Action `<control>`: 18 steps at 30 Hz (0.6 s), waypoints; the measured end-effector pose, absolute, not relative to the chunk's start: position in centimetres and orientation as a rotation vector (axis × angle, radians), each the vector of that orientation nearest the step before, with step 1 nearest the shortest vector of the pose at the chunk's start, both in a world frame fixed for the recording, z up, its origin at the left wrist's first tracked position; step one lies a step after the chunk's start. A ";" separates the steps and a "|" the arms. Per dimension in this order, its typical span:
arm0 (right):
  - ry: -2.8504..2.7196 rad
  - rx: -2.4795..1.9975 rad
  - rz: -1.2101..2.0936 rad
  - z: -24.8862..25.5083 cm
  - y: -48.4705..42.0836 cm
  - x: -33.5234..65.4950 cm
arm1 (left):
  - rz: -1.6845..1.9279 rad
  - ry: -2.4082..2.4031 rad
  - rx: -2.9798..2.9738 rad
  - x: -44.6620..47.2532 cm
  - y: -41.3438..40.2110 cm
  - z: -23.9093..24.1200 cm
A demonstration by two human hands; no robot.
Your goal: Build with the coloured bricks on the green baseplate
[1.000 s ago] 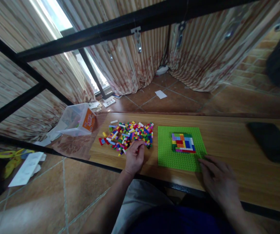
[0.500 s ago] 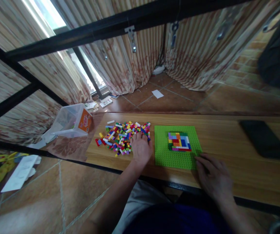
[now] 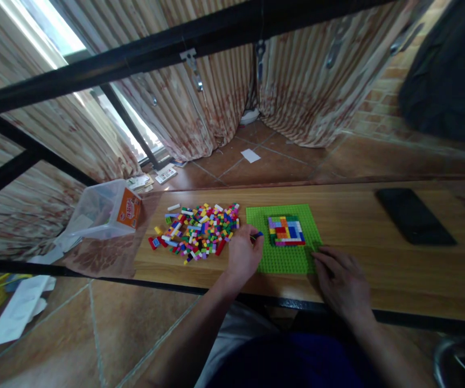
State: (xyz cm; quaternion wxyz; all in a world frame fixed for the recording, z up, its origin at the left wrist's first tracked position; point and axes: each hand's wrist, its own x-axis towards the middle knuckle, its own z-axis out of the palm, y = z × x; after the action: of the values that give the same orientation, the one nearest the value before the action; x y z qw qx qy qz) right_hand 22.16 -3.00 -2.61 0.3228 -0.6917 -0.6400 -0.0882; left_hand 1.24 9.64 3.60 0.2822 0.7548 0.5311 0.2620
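My left hand (image 3: 245, 253) is closed in a pinch on a small dark blue brick (image 3: 259, 234), held over the left part of the green baseplate (image 3: 292, 264). Near the middle of that plate sits a roughly square block of multicoloured bricks (image 3: 285, 231), white, red, orange, blue and purple among them. My right hand (image 3: 343, 283) grips the baseplate at its near right corner, thumb and fingertips at the edge. Left of the plate, a spread-out pile of loose bricks (image 3: 203, 229) lies on the wooden table.
A dark phone-like slab (image 3: 414, 215) lies on the table (image 3: 349, 210) at the right. A clear plastic bin (image 3: 105, 210) with an orange label stands beyond the table's left end. Black metal bars (image 3: 135, 54) cross above, in front of curtains.
My left hand has moved from the brick pile to the baseplate's left edge, with a blue brick in its fingers. My right hand stays at the plate's corner. The view has shifted slightly.
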 end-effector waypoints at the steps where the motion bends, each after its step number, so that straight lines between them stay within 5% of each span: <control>1: -1.674 -1.817 -0.225 -2.6 -3.0 22.2 | 0.707 1.386 1.995 1.6 9.6 3.4; 18: -1.632 -1.835 -0.182 -2.1 -3.0 21.8 | 0.664 1.348 2.168 3.9 10.9 2.5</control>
State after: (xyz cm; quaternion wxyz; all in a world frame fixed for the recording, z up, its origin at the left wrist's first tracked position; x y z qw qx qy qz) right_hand 21.79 -2.96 -2.11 0.3332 -0.7025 -0.6250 -0.0696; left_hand 3.87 10.86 2.48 0.2490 0.7960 0.4948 0.2439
